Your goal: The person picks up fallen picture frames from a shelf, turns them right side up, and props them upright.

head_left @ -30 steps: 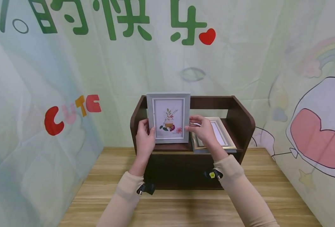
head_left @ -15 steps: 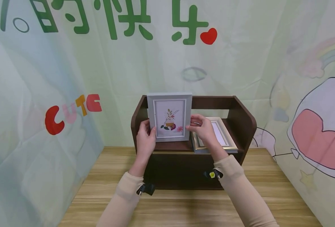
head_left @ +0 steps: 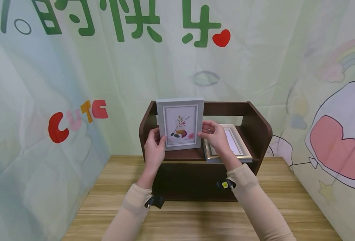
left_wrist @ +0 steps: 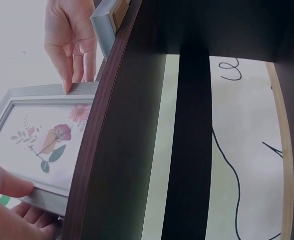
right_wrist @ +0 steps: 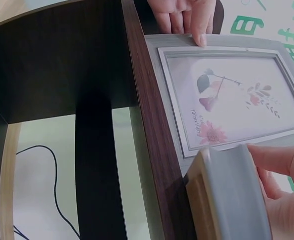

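One grey picture frame (head_left: 181, 125): we hold it near upright in the brown shelf (head_left: 259, 135)'s left part, left hand (head_left: 154, 147) and right hand (head_left: 216, 136) part-closed, pinching opposite sides. Beside it, one gold-edged frame (head_left: 240, 143), lying flat.

We see a light wooden counter (head_left: 195, 221) with streaked grain, its bare surface showing in front of the shelf (head_left: 192, 182) and to both sides of it. Directly on this counter stands the shelf, dark brown and upright, with two side walls, a rear rail and a board (head_left: 184, 156) across it. On the shelf's right half we find the gold frame (head_left: 234, 144), lying flat on the board and reaching its front edge. Whether the grey frame (head_left: 181, 124), upright at the shelf's left half, touches the board, we cannot tell.
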Tool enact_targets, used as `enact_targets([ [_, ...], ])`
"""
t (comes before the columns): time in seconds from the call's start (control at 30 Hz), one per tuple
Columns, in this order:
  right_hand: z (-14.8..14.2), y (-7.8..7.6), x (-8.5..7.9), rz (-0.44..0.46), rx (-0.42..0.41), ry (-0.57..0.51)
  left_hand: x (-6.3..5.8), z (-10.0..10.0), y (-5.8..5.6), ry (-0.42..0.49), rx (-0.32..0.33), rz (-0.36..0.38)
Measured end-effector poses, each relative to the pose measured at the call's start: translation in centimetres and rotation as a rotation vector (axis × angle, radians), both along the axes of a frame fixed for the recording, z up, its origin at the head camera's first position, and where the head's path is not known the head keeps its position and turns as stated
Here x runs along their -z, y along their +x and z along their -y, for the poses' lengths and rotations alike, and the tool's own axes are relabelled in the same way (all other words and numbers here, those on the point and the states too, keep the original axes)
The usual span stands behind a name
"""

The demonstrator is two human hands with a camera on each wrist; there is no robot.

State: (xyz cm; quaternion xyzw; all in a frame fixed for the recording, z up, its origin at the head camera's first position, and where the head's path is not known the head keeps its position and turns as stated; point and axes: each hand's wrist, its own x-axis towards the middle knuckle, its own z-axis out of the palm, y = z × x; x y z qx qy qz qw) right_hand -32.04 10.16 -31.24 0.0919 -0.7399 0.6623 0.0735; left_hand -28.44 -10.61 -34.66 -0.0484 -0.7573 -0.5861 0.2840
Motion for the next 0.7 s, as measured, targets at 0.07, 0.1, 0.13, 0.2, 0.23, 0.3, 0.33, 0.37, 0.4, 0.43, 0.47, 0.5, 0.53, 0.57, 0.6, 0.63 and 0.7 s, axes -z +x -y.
enact_targets([
  [0.07, 0.0, -0.1, 0.0, -0.008, 0.013, 0.008, 0.1, 0.0, 0.0, -0.003, -0.007, -0.013],
  [0.1, 0.0, -0.2, 0.0, -0.011, 0.019, 0.012, 0.1, 0.0, 0.0, -0.004, -0.012, -0.020],
  [0.13, 0.0, -0.2, 0.0, -0.014, 0.027, 0.018, 0.2, 0.0, 0.0, -0.005, -0.016, -0.031],
  [0.2, 0.0, -0.2, 0.0, -0.025, 0.037, 0.028, 0.2, 0.0, 0.1, -0.006, -0.028, -0.048],
  [0.23, -0.1, -0.2, 0.0, -0.032, 0.039, 0.033, 0.3, -0.1, 0.1, -0.004, -0.033, -0.055],
  [0.3, -0.2, -0.2, 0.0, -0.046, 0.044, 0.030, 0.4, -0.1, 0.2, -0.003, -0.042, -0.071],
  [0.33, -0.2, -0.2, 0.0, -0.055, 0.045, 0.029, 0.5, -0.2, 0.2, -0.003, -0.045, -0.081],
  [0.37, -0.3, -0.1, 0.0, -0.065, 0.046, 0.027, 0.5, -0.2, 0.3, -0.003, -0.049, -0.087],
  [0.4, -0.4, -0.1, 0.0, -0.076, 0.044, 0.023, 0.6, -0.2, 0.3, -0.004, -0.052, -0.093],
  [0.43, -0.5, -0.1, 0.0, -0.087, 0.043, 0.023, 0.7, -0.3, 0.3, -0.010, -0.057, -0.101],
  [0.47, -0.6, -0.1, 0.0, -0.099, 0.042, 0.020, 0.7, -0.3, 0.4, -0.016, -0.062, -0.110],
  [0.5, -0.7, -0.1, 0.0, -0.112, 0.039, 0.018, 0.8, -0.4, 0.4, -0.022, -0.067, -0.119],
  [0.53, -0.8, 0.0, 0.0, -0.123, 0.038, 0.020, 0.9, -0.4, 0.4, -0.030, -0.075, -0.127],
  [0.57, -0.9, 0.0, 0.0, -0.135, 0.037, 0.023, 0.9, -0.4, 0.4, -0.037, -0.082, -0.136],
  [0.6, -1.0, 0.0, 0.0, -0.144, 0.036, 0.023, 1.0, -0.5, 0.5, -0.043, -0.090, -0.146],
  [0.63, -1.1, 0.1, 0.0, -0.151, 0.039, 0.027, 1.0, -0.5, 0.5, -0.048, -0.098, -0.157],
  [0.7, -1.4, 0.1, 0.0, -0.162, 0.041, 0.030, 1.2, -0.5, 0.5, -0.053, -0.110, -0.175],
])
